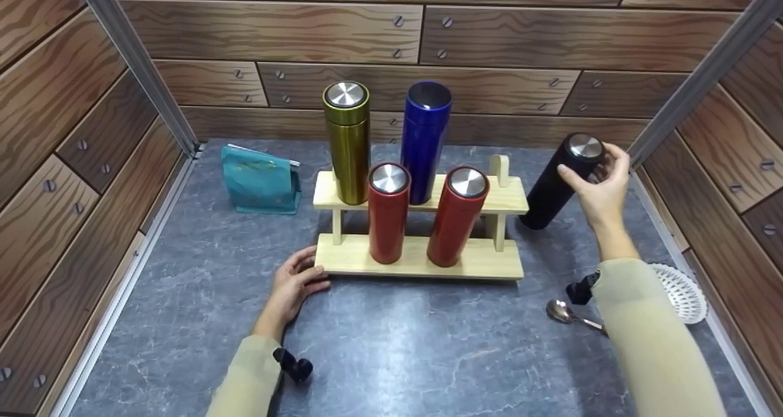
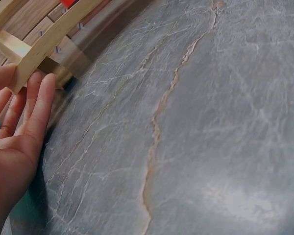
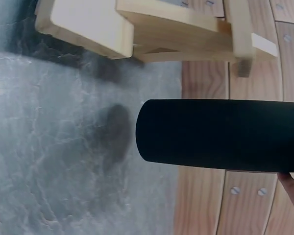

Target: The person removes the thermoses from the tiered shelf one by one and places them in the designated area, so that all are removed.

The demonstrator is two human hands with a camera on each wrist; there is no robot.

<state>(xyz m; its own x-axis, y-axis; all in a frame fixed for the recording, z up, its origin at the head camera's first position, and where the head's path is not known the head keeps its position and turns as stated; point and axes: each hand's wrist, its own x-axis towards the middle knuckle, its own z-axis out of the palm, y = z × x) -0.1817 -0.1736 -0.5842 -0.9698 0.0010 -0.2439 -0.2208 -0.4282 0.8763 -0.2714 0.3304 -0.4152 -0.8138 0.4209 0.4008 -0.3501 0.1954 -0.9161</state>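
Observation:
A two-tier wooden rack (image 1: 422, 269) stands mid-table in the head view. My left hand (image 1: 295, 285) pinches the left end of its lower board, thumb on top and fingers underneath; the left wrist view shows this hand (image 2: 22, 127) at the board's end. To the right of the rack, my right hand (image 1: 602, 188) grips a black thermos bottle (image 1: 553, 181) near its silver-topped lid. The black bottle (image 3: 215, 134) is tilted, its base off the tabletop. A gold bottle (image 1: 350, 148) and a blue bottle (image 1: 424, 142) stand on the upper tier, two red bottles (image 1: 389, 221) on the lower.
A teal pouch (image 1: 260, 181) stands at the back left. On the right, a metal spoon (image 1: 560, 311) and a white openwork basket (image 1: 682, 295) lie partly behind the right sleeve. Wood-patterned walls (image 1: 269, 32) enclose the table at the back and sides.

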